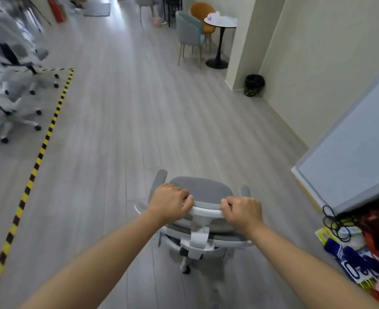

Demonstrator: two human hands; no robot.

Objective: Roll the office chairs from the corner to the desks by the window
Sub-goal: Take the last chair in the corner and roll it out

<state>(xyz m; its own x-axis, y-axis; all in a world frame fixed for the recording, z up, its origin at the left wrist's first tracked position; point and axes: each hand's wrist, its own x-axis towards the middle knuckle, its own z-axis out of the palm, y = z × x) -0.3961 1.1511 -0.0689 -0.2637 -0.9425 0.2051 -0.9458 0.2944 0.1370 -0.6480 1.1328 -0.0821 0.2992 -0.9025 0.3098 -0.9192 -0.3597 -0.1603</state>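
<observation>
Both hands, left [169, 202] and right [243, 211], gripped chair [203, 190] backrest top. More chairs [12, 92] parked left, behind tape [50, 128].

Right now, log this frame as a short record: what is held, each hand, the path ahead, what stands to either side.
held: grey office chair, gripped by the top of its backrest
left hand: fingers curled over the backrest rim
right hand: fingers curled over the same rim
path ahead: bare grey plank floor
left side: white office chairs behind yellow-black floor tape
right side: black bin by the wall; round white table with two chairs beyond
desks and window: not in view
</observation>
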